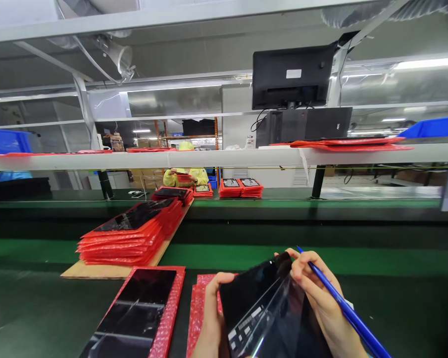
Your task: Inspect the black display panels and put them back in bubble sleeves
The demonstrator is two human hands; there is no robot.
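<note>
A glossy black screen panel is tilted up in front of me, reflecting light and pale shapes. My left hand grips its left edge, the thumb lying near the upper left corner. At the upper right corner are the closed fingers of my right hand, where a clear film shows creases running down from them. A blue pen is also held in that hand, slanting down to the right. Behind my left hand lies red bubble wrap, partly hidden. To its left another black panel rests on a red bubble bag.
A stack of red bubble bags topped with black panels stands on a brown board at left. Beyond are more red piles and a co-worker in yellow. A white shelf crosses above, with a monitor over it.
</note>
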